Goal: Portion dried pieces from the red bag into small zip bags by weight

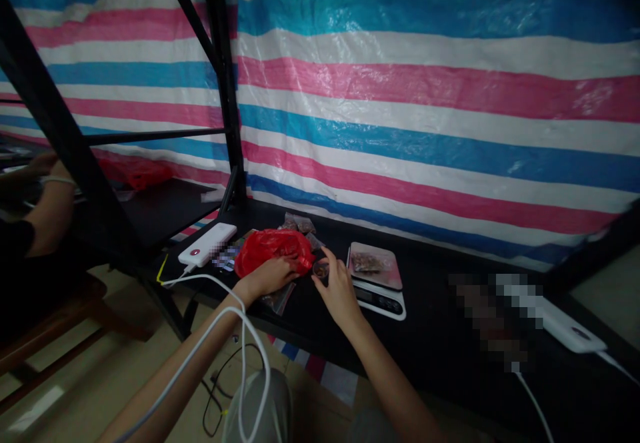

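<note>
- Small cup (321, 271), brownish bits (323, 273) inside, between the red bag (273, 246) and the white scale (379, 300).
- Right grip (338, 286): thumb and fingers grasping the cup.
- Left grip (273, 275): against the bag; cannot tell whether clenched.
- Scale on the desk (430, 310), bearing a clear packet (367, 262).

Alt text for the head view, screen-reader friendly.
A person's right hand holds a small cup over a black table, while the left hand touches a red plastic bag. To the right, a white scale bears a small clear bag; a striped tarp hangs behind.
</note>
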Demonstrator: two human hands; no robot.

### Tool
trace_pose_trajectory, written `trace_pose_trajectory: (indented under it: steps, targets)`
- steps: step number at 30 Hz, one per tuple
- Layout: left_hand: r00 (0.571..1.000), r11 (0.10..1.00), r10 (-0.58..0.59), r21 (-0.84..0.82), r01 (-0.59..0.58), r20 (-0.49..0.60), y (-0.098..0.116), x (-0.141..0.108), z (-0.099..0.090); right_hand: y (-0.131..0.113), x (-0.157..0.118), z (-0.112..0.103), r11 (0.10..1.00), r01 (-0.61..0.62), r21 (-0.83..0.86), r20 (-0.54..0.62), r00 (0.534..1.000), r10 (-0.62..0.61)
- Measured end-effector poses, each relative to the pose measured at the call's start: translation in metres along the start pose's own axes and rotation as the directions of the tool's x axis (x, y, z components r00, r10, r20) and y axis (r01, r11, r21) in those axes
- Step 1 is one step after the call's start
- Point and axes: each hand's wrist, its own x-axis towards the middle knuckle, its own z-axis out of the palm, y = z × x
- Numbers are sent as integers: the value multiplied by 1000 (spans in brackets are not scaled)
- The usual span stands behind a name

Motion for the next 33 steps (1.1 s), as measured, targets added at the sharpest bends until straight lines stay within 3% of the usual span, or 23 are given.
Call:
trace_pose_trajectory:
  steps: [6, 11, 14, 16, 19, 20, 21, 24, 26, 29, 33]
  targets:
    - [993, 994, -67, 74, 75, -97, 0, 4, -4, 16, -7, -31, 979, -63, 192, -62, 995, 77]
    - [983, 991, -107, 66, 118, -149, 1, 6, -12, 49, -25, -87, 958, -136, 253, -57, 986, 155]
    - [956, 990, -93, 79, 120, -278, 3, -3, -21, 80, -35, -120, 960, -190, 207, -83, 974, 210]
    - [889, 982, -116, 85, 171, -442, 7, -9, -25, 101, -40, -136, 950, -224, 216, -112, 961, 252]
    - [681, 956, -160, 61, 288, -714, 29, -2, -23, 126, -43, -151, 932, -280, 229, -103, 946, 309]
    - [651, 960, -140, 58, 273, -746, 41, 7, -21, 132, -43, -154, 927, -297, 230, -89, 942, 324]
    - [677, 976, -98, 62, 208, -730, 54, 19, -17, 136, -43, -155, 922, -310, 231, -72, 940, 334]
    - [850, 996, 63, -18, -85, -524, 94, 67, -1, 140, -39, -154, 914, -321, 249, -33, 940, 339]
    - [900, 979, 108, -115, -171, -422, 110, 100, 11, 139, -36, -151, 912, -320, 257, -21, 942, 336]
    - [955, 970, 96, -190, -154, -281, 112, 137, 30, 136, -31, -147, 910, -320, 262, -18, 942, 336]
    - [990, 950, 43, -300, -83, -137, 98, 158, 47, 137, -22, -147, 924, -295, 244, -5, 952, 306]
